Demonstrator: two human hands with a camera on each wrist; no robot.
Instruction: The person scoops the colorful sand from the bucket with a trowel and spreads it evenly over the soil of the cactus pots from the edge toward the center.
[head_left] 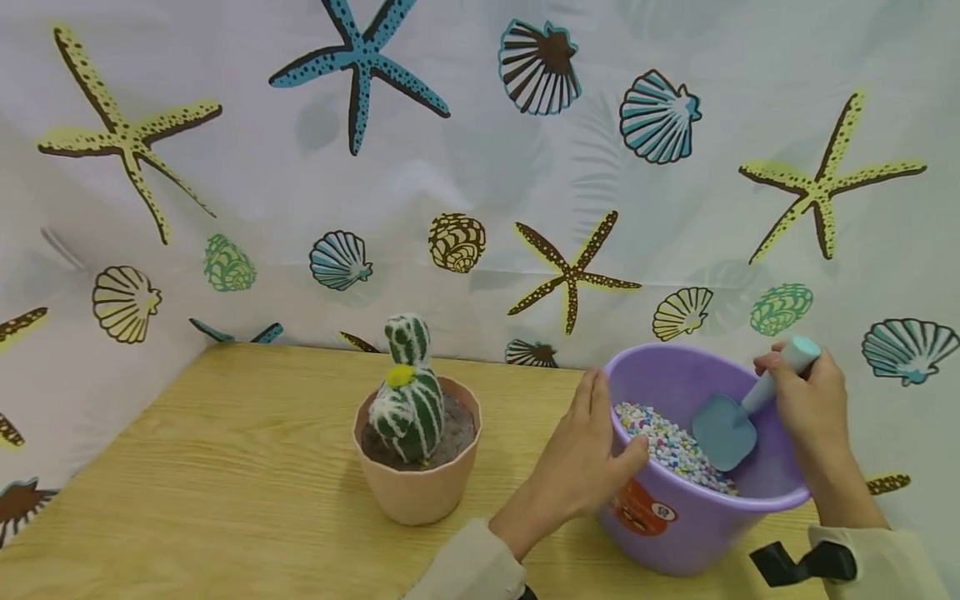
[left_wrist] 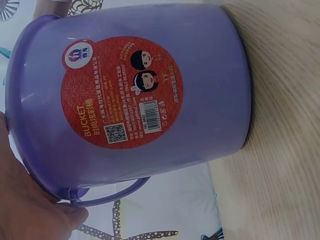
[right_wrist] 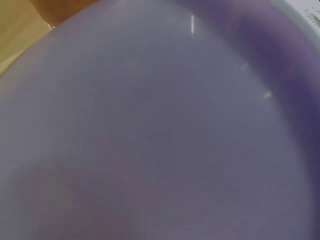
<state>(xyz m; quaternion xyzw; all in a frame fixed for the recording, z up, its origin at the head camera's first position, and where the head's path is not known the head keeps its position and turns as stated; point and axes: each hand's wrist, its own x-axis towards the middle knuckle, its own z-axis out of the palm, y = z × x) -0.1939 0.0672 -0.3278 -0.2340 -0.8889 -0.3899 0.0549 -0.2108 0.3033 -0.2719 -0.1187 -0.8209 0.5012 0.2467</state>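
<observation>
closest in, pale sleeves are reaching up from the lower edge, and a black strap is showing at the right wrist. the left hand is resting against the left side of a purple bucket, its fingers lying straight along the outside rather than clenching, its thumb lying at the rim. the right hand is grasping a small blue shovel by its handle, at the right side of the rim. the shovel's blade is pointing down inside the bucket, just beside a heap of small coloured beads; whether the two are touching is hard to tell. the beads are lying toward the bucket's left side. the bucket itself is sitting toward the right of a wooden table, and its wall is bearing a red label. a purple carrying handle is curving out from the rim near the left hand. farther to the left, a peach pot is holding a green cactus with a yellow flower. behind everything, a white cloth is hanging, showing printed starfish and shells.
</observation>
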